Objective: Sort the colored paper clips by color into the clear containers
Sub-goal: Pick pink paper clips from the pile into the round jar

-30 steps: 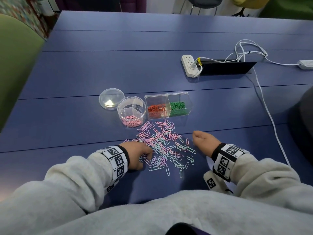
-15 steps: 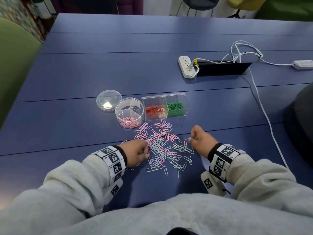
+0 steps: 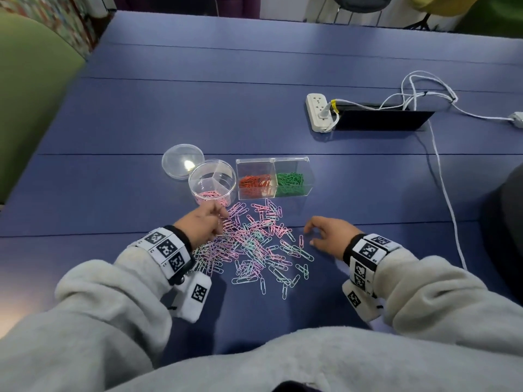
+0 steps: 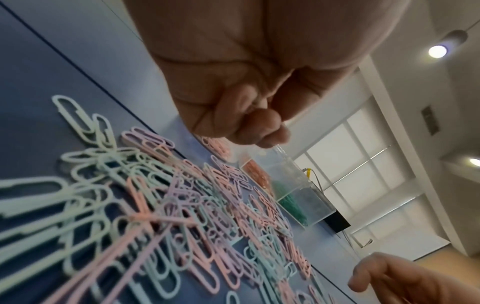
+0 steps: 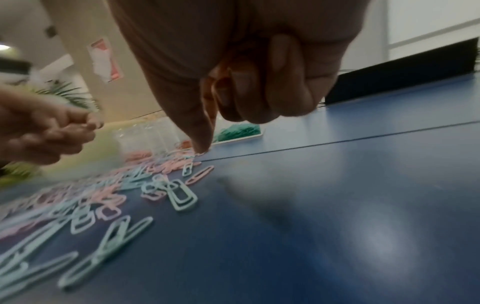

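Note:
A pile of pastel pink, lilac, mint and blue paper clips (image 3: pixel 254 244) lies on the blue table (image 3: pixel 198 108). Behind it stands a round clear container (image 3: pixel 195 176) with pink clips (image 3: pixel 209 195) in its front section. Beside it, a rectangular clear box (image 3: pixel 273 159) holds orange clips (image 3: pixel 254 183) and green clips (image 3: pixel 290 182). My left hand (image 3: pixel 219 215) hovers just in front of the round container with fingers curled and fingertips (image 5: pixel 88 123) pinched, seemingly on a pink clip. My right hand (image 3: pixel 311 236) rests at the pile's right edge, its index fingertip (image 5: pixel 202 150) touching the table.
A round clear lid (image 3: pixel 182 161) lies behind the round container on the left. A white power strip (image 3: pixel 318 111), a black panel (image 3: pixel 382 120) and a white cable (image 3: pixel 444 193) sit at the back right. A green chair (image 3: pixel 28 94) stands left of the table.
My left hand has lifted out of the pile's left side and moved forward to the round container. My right hand has loosened from a fist and set its fingertips on the table.

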A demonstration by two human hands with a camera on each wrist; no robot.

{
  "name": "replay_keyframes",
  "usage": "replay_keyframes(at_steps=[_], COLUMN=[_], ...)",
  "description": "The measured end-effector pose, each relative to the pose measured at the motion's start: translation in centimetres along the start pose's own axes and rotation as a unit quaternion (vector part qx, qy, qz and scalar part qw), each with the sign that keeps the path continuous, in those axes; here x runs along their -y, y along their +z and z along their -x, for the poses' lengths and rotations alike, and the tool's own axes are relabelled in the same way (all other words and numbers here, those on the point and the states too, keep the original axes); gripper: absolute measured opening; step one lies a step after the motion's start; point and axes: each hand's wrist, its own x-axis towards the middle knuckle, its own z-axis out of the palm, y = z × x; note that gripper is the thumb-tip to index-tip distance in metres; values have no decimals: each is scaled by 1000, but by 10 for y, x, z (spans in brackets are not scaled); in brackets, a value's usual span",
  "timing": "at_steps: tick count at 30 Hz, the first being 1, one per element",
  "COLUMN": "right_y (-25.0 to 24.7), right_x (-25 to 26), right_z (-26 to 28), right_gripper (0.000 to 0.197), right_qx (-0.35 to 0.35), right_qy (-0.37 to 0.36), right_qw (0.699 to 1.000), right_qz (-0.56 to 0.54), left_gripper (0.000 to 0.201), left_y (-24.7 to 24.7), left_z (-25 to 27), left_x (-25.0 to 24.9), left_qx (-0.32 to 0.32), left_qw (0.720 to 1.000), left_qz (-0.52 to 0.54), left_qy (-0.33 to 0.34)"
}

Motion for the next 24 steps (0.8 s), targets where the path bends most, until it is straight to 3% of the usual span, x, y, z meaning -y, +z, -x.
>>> replay_keyframes(at_steps=[5,11,15,20,24], right_y=[-1,1,2,8,9], right_x=[10,5,4,3,-4], right_z=[-10,-19,-22,-20,-20], right_gripper=[26,15,5,10,23], right_qx=[53,65,71,95,30], right_qy=[-95,-113,-104,-78,-33], right_qw=[988,981,979,983,999], right_qz=[110,145,159,134,-10], left_gripper=[23,8,7,14,17], left_y=[17,35,46,60,63], left_z=[14,26,26,23,19], left_x=[-5,-9,-17,-21,-25], left_qx=[-9,-37,0,45,60], left_qw=[997,972,940,917,901], left_qz=[-78,-230,-334,-392,-425], left_qy=[16,44,63,62,64])
